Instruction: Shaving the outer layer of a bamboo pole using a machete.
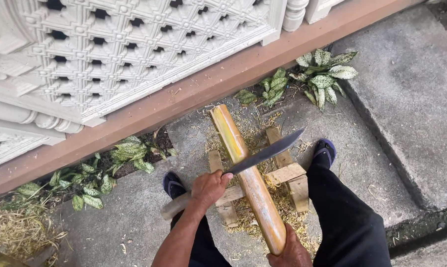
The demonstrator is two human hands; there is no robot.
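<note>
A thick yellow-brown stalk lies across a low wooden plank frame on the concrete, its far end shaved to pale yellow-green. My left hand grips the long wooden handle of a machete. The dark blade lies across the stalk at its middle, tip pointing up and right. My right hand holds the near end of the stalk at the bottom of the view. My feet in dark sandals stand on either side of the frame.
Shavings and fibres litter the ground around the frame. A white carved lattice wall on a brown ledge runs along the far side. Spotted-leaf plants grow below the ledge. A concrete step edge lies right.
</note>
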